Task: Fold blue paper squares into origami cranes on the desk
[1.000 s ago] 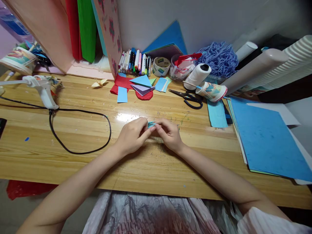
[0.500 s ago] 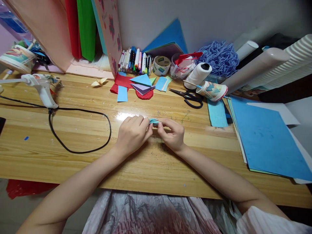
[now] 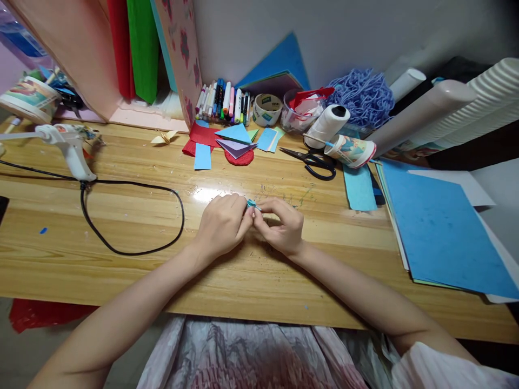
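Between my two hands is a small folded piece of light-blue paper (image 3: pixel 252 203), mostly covered by the fingers. My left hand (image 3: pixel 224 220) is closed with its back up, gripping the paper's left side between thumb and curled fingers. From the right, my right hand (image 3: pixel 283 224) pinches the paper with thumb and forefinger. Both thumbs nearly meet just below it. Beyond the hands lie folded blue and purple papers (image 3: pixel 236 145) and a pair of black-handled scissors (image 3: pixel 318 163).
At left a white glue gun (image 3: pixel 73 151) stands with its black cord (image 3: pixel 184 216) looped on the wooden table (image 3: pixel 133 281). Markers (image 3: pixel 227 102), a tape roll (image 3: pixel 267 109) and a thread spool (image 3: pixel 327 124) line the back. Blue sheets (image 3: pixel 446 227) are stacked at right.
My right hand has shifted slightly left, closer to the left hand. The paper between the fingers looks more bunched, and less of its width shows.
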The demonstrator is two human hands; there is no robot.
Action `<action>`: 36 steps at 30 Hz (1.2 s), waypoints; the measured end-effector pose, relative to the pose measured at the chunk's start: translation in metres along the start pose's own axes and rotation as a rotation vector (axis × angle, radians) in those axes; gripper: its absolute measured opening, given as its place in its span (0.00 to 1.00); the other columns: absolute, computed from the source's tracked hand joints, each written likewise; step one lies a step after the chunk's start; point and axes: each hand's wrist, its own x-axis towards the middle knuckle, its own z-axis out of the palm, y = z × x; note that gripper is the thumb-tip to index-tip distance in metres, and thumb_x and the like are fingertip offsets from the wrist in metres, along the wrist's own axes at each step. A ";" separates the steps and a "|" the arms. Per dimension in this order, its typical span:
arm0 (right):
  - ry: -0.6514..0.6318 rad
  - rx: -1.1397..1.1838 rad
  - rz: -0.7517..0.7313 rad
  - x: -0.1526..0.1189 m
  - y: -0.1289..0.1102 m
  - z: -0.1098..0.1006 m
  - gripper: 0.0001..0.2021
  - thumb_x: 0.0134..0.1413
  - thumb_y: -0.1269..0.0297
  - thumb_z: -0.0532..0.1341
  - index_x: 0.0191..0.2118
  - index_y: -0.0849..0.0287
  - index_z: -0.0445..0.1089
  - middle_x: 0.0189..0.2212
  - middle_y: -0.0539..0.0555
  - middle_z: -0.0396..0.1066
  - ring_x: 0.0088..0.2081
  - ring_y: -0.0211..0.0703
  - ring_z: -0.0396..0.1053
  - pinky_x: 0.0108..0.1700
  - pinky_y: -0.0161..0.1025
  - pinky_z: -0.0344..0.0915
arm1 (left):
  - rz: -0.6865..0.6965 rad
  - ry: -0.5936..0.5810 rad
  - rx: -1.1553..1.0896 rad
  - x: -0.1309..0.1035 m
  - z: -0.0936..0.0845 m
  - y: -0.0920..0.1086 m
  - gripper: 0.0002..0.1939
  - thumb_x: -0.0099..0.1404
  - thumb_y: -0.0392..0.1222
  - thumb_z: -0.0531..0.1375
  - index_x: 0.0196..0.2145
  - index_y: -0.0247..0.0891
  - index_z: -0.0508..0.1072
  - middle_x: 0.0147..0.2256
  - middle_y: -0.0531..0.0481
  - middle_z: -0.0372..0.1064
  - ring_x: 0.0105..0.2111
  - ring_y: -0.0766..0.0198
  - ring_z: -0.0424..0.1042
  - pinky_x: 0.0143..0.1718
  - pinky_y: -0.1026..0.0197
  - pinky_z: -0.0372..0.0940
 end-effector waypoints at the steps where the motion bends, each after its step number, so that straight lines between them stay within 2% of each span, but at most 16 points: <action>1: -0.001 0.039 0.072 0.000 0.000 0.000 0.04 0.50 0.73 0.60 0.28 0.58 0.68 0.26 0.50 0.71 0.29 0.37 0.69 0.32 0.34 0.67 | 0.002 0.013 -0.003 0.000 0.001 -0.001 0.15 0.68 0.39 0.45 0.27 0.36 0.65 0.26 0.47 0.66 0.27 0.61 0.63 0.30 0.58 0.51; 6: -0.020 0.430 0.434 0.006 0.004 0.000 0.06 0.54 0.67 0.59 0.27 0.59 0.66 0.29 0.51 0.69 0.29 0.35 0.69 0.34 0.35 0.70 | -0.077 0.063 -0.135 0.001 0.004 -0.007 0.14 0.69 0.38 0.44 0.29 0.36 0.65 0.27 0.48 0.66 0.27 0.63 0.62 0.30 0.60 0.53; 10: 0.001 0.652 0.584 0.011 0.009 -0.001 0.07 0.52 0.64 0.61 0.27 0.59 0.67 0.30 0.50 0.70 0.28 0.34 0.70 0.34 0.35 0.71 | -0.182 0.073 -0.355 0.001 0.003 -0.008 0.14 0.69 0.38 0.44 0.28 0.37 0.63 0.26 0.50 0.65 0.26 0.65 0.62 0.29 0.62 0.54; 17: 0.001 0.935 0.831 0.016 0.014 -0.001 0.07 0.47 0.62 0.64 0.26 0.59 0.68 0.23 0.48 0.70 0.25 0.32 0.69 0.32 0.31 0.69 | -0.317 0.087 -0.702 0.003 0.001 -0.009 0.16 0.70 0.42 0.43 0.27 0.38 0.62 0.26 0.52 0.63 0.28 0.67 0.64 0.32 0.64 0.57; 20: -0.015 0.878 0.823 0.015 0.016 -0.001 0.08 0.46 0.60 0.65 0.26 0.58 0.67 0.22 0.48 0.70 0.25 0.33 0.69 0.32 0.33 0.70 | -0.321 0.045 -0.662 0.003 0.003 -0.012 0.16 0.70 0.42 0.43 0.28 0.37 0.62 0.27 0.51 0.63 0.29 0.66 0.63 0.33 0.63 0.57; 24: -0.023 0.600 0.654 0.013 0.016 -0.002 0.08 0.49 0.61 0.64 0.27 0.58 0.66 0.24 0.49 0.69 0.26 0.36 0.70 0.34 0.36 0.70 | -0.303 -0.076 -0.517 0.003 0.006 -0.014 0.15 0.70 0.44 0.45 0.29 0.37 0.63 0.29 0.51 0.64 0.29 0.65 0.62 0.31 0.62 0.54; 28: -0.072 0.461 0.527 0.010 0.015 -0.003 0.07 0.53 0.61 0.60 0.31 0.58 0.65 0.28 0.50 0.68 0.29 0.36 0.69 0.34 0.36 0.68 | -0.298 -0.169 -0.563 0.002 0.006 -0.013 0.16 0.69 0.46 0.46 0.29 0.37 0.65 0.29 0.51 0.67 0.30 0.65 0.64 0.32 0.63 0.55; 33: -0.205 0.318 0.533 0.009 0.016 -0.003 0.12 0.58 0.57 0.56 0.28 0.58 0.63 0.20 0.46 0.59 0.22 0.31 0.58 0.26 0.31 0.56 | -0.307 -0.178 -0.603 0.003 -0.001 -0.010 0.17 0.68 0.45 0.49 0.23 0.36 0.64 0.22 0.53 0.63 0.24 0.68 0.61 0.29 0.64 0.53; 36: -0.233 0.511 0.629 0.011 0.017 -0.001 0.14 0.57 0.54 0.57 0.26 0.59 0.62 0.19 0.45 0.59 0.21 0.30 0.55 0.23 0.30 0.51 | -0.345 -0.193 -0.815 0.004 -0.003 -0.009 0.17 0.67 0.44 0.50 0.22 0.35 0.65 0.21 0.54 0.62 0.23 0.69 0.60 0.28 0.65 0.54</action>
